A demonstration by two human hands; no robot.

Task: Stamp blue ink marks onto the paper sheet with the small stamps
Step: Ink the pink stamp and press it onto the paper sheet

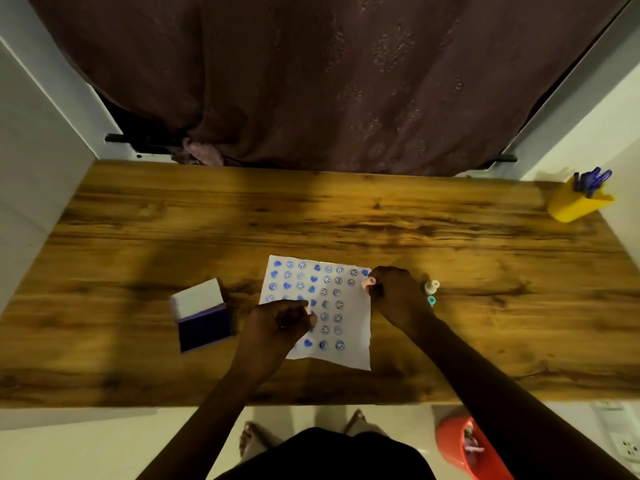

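Note:
A white paper sheet (pixel 349 306) lies on the wooden table (pixel 311 216), covered with several rows of blue stamped hearts and smiley faces. My right hand (pixel 394 292) rests at the sheet's right edge, shut on a small pink stamp (pixel 369 282). My left hand (pixel 280 323) lies over the sheet's lower left part with its fingers curled; something pale shows at the fingertips, but I cannot tell what. An open ink pad (pixel 204 323) with a dark blue surface and raised white lid sits left of the sheet. A cream stamp (pixel 432 286) and a teal stamp (pixel 431 301) stand right of my right hand.
A yellow holder (pixel 578 202) with blue pens stands at the table's far right corner. A dark curtain (pixel 329 81) hangs behind the table. A red bin (pixel 464 448) sits on the floor below the table's front edge, to the right.

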